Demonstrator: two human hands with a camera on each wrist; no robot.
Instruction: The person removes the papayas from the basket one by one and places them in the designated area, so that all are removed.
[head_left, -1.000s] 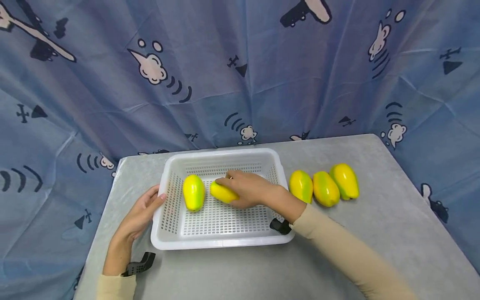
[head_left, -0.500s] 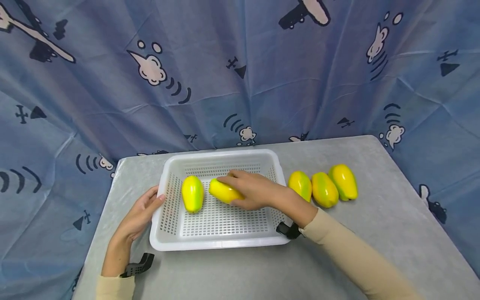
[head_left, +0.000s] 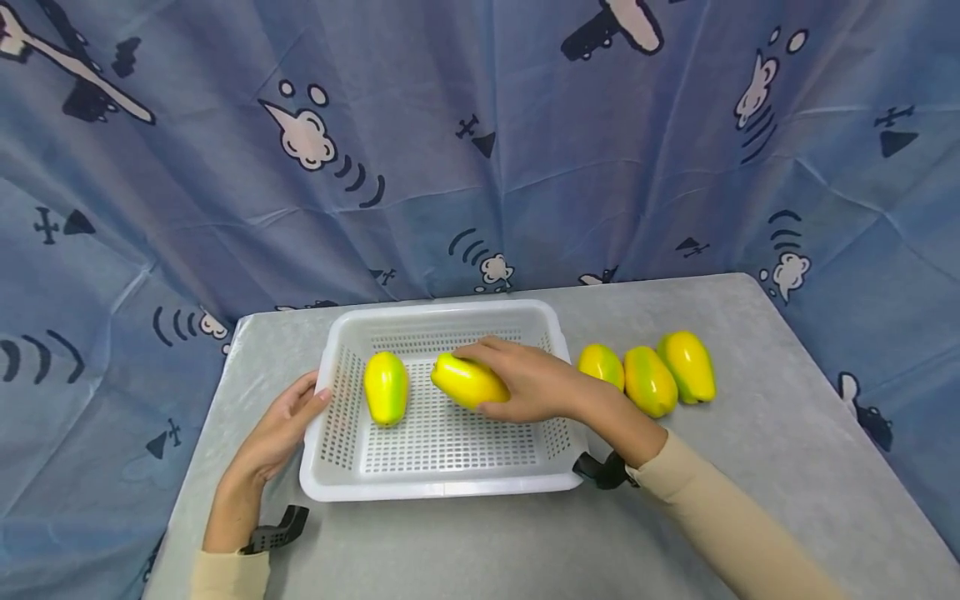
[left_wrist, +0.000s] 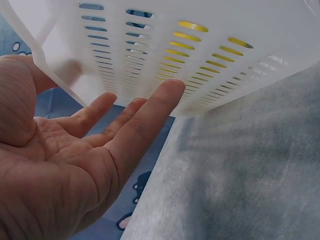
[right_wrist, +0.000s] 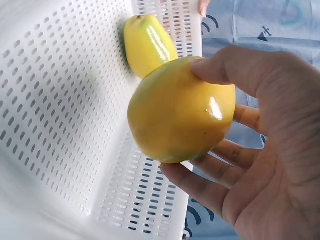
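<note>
My right hand (head_left: 534,383) grips a yellow papaya (head_left: 470,382) above the floor of a white plastic basket (head_left: 442,490). In the right wrist view, the thumb lies over this papaya (right_wrist: 180,112) and the fingers curl round its side and underside. A second yellow-green papaya (head_left: 386,388) lies in the left part of the basket. My left hand (head_left: 288,421) holds the basket's left rim. In the left wrist view, the thumb reaches over the rim and the fingers (left_wrist: 145,125) extend along the perforated outer wall.
Right of the basket, three more papayas lie close together on the grey table (head_left: 780,467): a near one (head_left: 602,365) partly hidden by my right forearm, a middle one (head_left: 650,382) and a far one (head_left: 687,365). A patterned blue curtain (head_left: 420,167) hangs behind.
My right hand has risen from the basket floor and drawn to the right with the papaya in its grip. The left hand, basket and other papayas stay put.
</note>
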